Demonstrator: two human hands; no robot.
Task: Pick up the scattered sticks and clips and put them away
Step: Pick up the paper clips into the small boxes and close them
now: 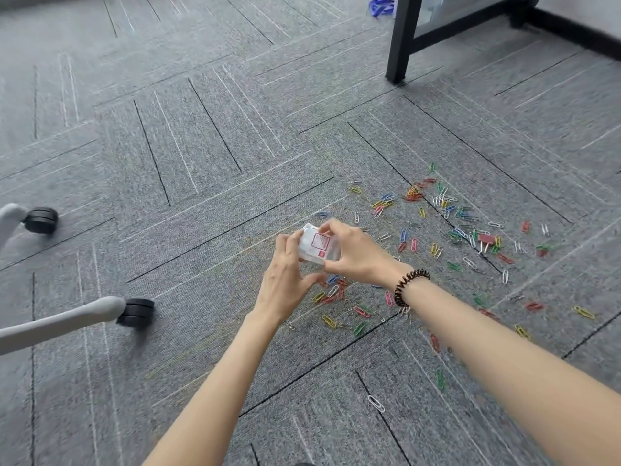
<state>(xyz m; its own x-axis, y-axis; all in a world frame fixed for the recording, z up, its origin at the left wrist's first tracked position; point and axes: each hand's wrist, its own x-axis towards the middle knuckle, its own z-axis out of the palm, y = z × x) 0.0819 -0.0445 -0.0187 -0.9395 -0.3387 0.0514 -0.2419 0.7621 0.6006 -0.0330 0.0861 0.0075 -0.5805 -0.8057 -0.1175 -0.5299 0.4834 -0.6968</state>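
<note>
A small clear plastic box (317,247) with a red printed label is held above the grey carpet by both hands. My left hand (285,280) grips its left side from below. My right hand (356,253) closes over its right side and top; a dark coiled band sits on that wrist. Coloured paper clips (447,210) lie scattered over the carpet to the right of and beneath my hands. Among them lies a red binder clip (486,240). A single white paper clip (375,403) lies nearer to me. I see no sticks.
Two grey chair legs with black castors (136,312) (42,220) stand at the left. A black table leg (400,38) rises at the back right beside a dark skirting board. A blue object (381,6) lies on the carpet at the far back.
</note>
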